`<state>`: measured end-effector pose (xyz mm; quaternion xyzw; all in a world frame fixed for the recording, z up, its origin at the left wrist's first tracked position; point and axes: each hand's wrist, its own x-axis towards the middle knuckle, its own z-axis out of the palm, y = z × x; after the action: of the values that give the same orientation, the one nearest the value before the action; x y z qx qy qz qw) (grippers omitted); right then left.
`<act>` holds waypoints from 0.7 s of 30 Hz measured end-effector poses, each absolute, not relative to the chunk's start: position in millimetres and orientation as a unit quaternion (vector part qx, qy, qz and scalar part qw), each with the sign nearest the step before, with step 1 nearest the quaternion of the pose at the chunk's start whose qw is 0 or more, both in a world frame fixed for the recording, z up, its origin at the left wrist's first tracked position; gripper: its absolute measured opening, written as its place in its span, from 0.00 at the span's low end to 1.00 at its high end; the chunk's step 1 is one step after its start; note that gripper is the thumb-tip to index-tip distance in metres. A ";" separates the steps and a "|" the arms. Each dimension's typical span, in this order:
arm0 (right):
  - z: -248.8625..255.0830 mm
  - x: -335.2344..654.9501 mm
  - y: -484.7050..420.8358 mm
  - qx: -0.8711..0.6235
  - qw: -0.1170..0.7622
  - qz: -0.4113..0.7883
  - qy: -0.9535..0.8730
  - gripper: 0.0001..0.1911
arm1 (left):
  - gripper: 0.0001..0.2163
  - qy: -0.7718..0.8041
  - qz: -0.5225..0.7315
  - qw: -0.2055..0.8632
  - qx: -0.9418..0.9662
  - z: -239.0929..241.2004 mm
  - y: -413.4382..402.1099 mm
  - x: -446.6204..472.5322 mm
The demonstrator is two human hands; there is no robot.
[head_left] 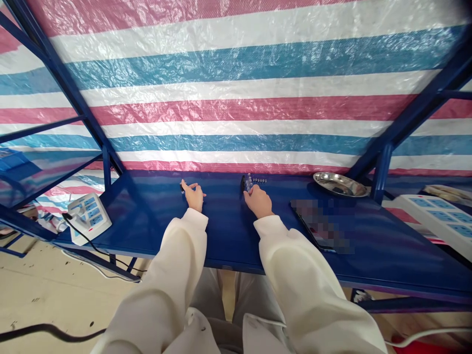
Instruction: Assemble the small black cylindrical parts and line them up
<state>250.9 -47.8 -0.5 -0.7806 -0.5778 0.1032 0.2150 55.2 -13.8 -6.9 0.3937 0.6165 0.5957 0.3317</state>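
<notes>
Over the left-middle of the blue table, my left hand (194, 197) is closed in a pinch at a small dark piece (181, 187) with a pale or clear part. Its exact kind is too small to make out. My right hand (259, 200) rests farther right with its fingers bent and drawn together. Just beyond its fingertips stands a small black strip-like piece (242, 183), beside a cluster of small clear pieces (249, 181). Whatever the right fingertips pinch is hidden. A row of several tiny shiny metal pieces (260, 181) lies to the right of the cluster.
A round metal dish (341, 185) sits at the back right of the blue table (224, 231). A dark phone-like slab (313, 226), partly blurred, lies nearer. White power strips (90, 219) flank both sides, cables trailing. Blue frame posts and a striped plastic sheet (236, 108) bound the back.
</notes>
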 end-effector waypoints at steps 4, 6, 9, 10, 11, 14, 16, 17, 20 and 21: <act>4.6 246.6 -51.0 -0.767 0.209 0.090 -0.601 0.09 | 0.35 0.625 0.587 0.343 0.385 -8.4 -11.5 54.8; 3.2 245.5 -50.6 -0.758 0.209 0.082 -0.613 0.10 | 0.35 0.624 0.587 0.345 0.384 -9.7 -10.1 54.3; -1.6 244.6 -49.1 -0.743 0.217 0.072 -0.629 0.10 | 0.31 0.621 0.591 0.346 0.382 -12.0 -7.7 53.7; -3.5 244.4 -48.6 -0.738 0.222 0.070 -0.633 0.10 | 0.29 0.619 0.593 0.347 0.381 -12.6 -7.1 53.8; -5.3 244.4 -48.0 -0.733 0.228 0.069 -0.637 0.10 | 0.26 0.616 0.595 0.350 0.379 -12.9 -6.7 54.0; -9.9 244.1 -46.2 -0.714 0.262 0.064 -0.646 0.10 | 0.14 0.597 0.596 0.392 0.367 -11.6 -7.8 56.3; -12.2 243.4 -45.1 -0.688 0.299 0.068 -0.658 0.11 | 0.06 0.564 0.593 0.452 0.354 -8.5 -10.8 59.2; -13.1 242.7 -44.8 -0.669 0.321 0.075 -0.667 0.12 | 0.05 0.540 0.592 0.488 0.347 -6.6 -12.9 60.9; -14.9 238.4 -45.3 -0.594 0.384 0.132 -0.695 0.13 | 0.10 0.450 0.568 0.606 0.329 -0.4 -19.7 66.6; -15.1 236.4 -46.0 -0.570 0.397 0.160 -0.701 0.14 | 0.12 0.421 0.552 0.641 0.328 1.4 -21.8 68.3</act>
<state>236.4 -46.0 -15.1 -0.5698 -0.7015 0.1602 0.3970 68.3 -21.8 1.4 0.3275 0.4210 0.5516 0.6413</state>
